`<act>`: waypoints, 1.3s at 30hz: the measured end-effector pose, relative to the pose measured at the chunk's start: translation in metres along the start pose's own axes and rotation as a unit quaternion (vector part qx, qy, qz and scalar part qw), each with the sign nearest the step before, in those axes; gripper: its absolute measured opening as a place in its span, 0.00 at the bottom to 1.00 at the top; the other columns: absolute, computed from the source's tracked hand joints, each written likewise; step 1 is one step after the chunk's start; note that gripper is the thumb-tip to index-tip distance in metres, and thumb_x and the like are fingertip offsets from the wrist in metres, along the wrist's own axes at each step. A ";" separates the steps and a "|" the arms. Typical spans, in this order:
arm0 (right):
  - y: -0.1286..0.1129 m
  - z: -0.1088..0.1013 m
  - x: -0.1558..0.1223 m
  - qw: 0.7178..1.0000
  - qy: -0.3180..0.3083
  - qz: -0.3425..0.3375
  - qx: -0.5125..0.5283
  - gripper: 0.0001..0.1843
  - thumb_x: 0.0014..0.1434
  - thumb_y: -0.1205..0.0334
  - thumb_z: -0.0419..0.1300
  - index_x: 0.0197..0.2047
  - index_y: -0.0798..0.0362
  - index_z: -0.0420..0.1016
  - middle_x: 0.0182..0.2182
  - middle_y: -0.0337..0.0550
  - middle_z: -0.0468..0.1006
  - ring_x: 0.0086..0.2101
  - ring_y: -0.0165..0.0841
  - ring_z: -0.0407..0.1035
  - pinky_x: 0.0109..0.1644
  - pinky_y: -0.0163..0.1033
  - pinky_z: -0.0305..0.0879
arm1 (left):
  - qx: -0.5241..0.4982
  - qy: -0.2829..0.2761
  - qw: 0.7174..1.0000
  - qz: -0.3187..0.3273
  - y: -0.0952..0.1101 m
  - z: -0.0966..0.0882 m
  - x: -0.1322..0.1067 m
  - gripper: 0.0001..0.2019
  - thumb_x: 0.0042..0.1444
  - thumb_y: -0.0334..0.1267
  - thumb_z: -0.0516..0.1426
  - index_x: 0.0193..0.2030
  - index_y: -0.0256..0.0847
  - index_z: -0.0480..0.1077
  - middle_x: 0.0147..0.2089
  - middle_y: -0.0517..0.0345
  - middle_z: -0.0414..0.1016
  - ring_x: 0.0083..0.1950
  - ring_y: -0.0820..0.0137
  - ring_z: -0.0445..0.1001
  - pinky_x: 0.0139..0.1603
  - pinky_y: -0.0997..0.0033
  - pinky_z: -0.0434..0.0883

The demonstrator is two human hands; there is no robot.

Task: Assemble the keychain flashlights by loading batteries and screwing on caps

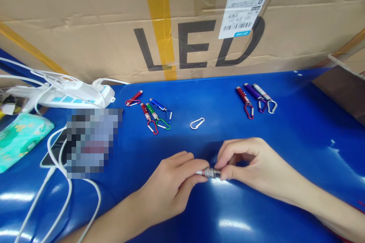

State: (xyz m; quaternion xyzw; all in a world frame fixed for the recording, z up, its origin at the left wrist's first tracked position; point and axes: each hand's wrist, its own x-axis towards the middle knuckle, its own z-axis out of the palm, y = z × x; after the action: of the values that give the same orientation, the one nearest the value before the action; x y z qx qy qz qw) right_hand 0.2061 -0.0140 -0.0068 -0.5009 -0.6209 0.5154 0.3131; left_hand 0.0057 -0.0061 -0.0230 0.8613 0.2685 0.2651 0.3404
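A small silver keychain flashlight (210, 172) is held level above the blue table between both hands. My left hand (176, 182) pinches its pale end, partly hidden by the fingers. On its dark end, my right hand (245, 159) is closed with thumb and fingertips. Just beyond the hands lies a loose silver carabiner (197, 123). To the left rest several keychain flashlights with carabiners: a red one (146, 112), a green one (152, 111), a blue one (158, 104) and another red one (134, 98). On the right are red (243, 95), purple (253, 93) and silver (261, 92) ones.
A large cardboard box (99, 26) marked LED stands along the table's back edge. At left lie a white power strip (76, 95), a green tissue pack (24, 138), a blurred-out phone-like object (94, 142) and looping white cables (98, 201). A dark box (342, 87) sits at right.
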 end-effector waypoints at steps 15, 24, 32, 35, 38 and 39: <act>0.004 0.001 -0.004 0.991 -0.111 0.071 0.027 0.09 0.53 0.62 0.62 0.25 0.57 0.74 0.22 0.39 0.72 0.19 0.25 0.69 0.20 0.27 0.70 | 0.201 -0.014 0.977 0.069 -0.003 0.007 -0.006 0.12 0.64 0.29 0.44 0.36 0.35 0.67 0.24 0.60 0.61 0.24 0.72 0.58 0.22 0.73 0.57; 0.001 -0.003 -0.003 0.949 -0.145 0.176 0.216 0.11 0.43 0.60 0.70 0.23 0.57 0.74 0.19 0.35 0.70 0.20 0.24 0.68 0.17 0.25 0.69 | 0.135 0.022 0.988 0.074 -0.002 0.004 -0.003 0.08 0.63 0.27 0.48 0.45 0.36 0.66 0.29 0.57 0.70 0.26 0.72 0.60 0.26 0.75 0.62; 0.005 -0.006 -0.001 0.968 -0.111 0.153 0.164 0.11 0.43 0.59 0.70 0.24 0.57 0.75 0.16 0.34 0.69 0.17 0.23 0.65 0.17 0.24 0.68 | 0.085 0.036 0.995 0.024 -0.005 0.007 -0.002 0.09 0.64 0.30 0.48 0.46 0.35 0.67 0.29 0.56 0.70 0.28 0.71 0.62 0.29 0.73 0.63; 0.005 -0.005 -0.002 0.976 -0.125 0.140 0.112 0.12 0.46 0.56 0.68 0.26 0.57 0.74 0.17 0.35 0.69 0.18 0.24 0.65 0.17 0.25 0.68 | 0.086 0.023 0.995 0.039 -0.005 0.007 -0.002 0.09 0.64 0.29 0.46 0.44 0.35 0.67 0.29 0.56 0.69 0.29 0.71 0.62 0.29 0.73 0.63; 0.003 -0.002 -0.005 0.982 -0.150 0.106 0.035 0.13 0.54 0.56 0.62 0.26 0.58 0.72 0.20 0.38 0.70 0.18 0.24 0.66 0.19 0.25 0.66 | 0.102 0.011 0.993 0.065 -0.004 0.009 -0.003 0.10 0.64 0.28 0.45 0.41 0.35 0.67 0.27 0.57 0.66 0.26 0.72 0.60 0.26 0.74 0.60; 0.002 -0.001 -0.007 0.983 -0.158 0.093 0.015 0.14 0.56 0.57 0.60 0.25 0.59 0.72 0.21 0.39 0.71 0.18 0.23 0.66 0.19 0.25 0.66 | 0.107 0.012 0.992 0.071 -0.004 0.010 -0.004 0.10 0.64 0.28 0.45 0.40 0.34 0.67 0.26 0.58 0.65 0.26 0.72 0.60 0.25 0.74 0.59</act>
State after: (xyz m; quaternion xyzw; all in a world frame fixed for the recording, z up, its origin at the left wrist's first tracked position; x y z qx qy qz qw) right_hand 0.2098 -0.0200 -0.0073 -0.4634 -0.6055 0.6244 0.1695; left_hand 0.0079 -0.0106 -0.0334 0.9061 0.2379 0.2689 0.2237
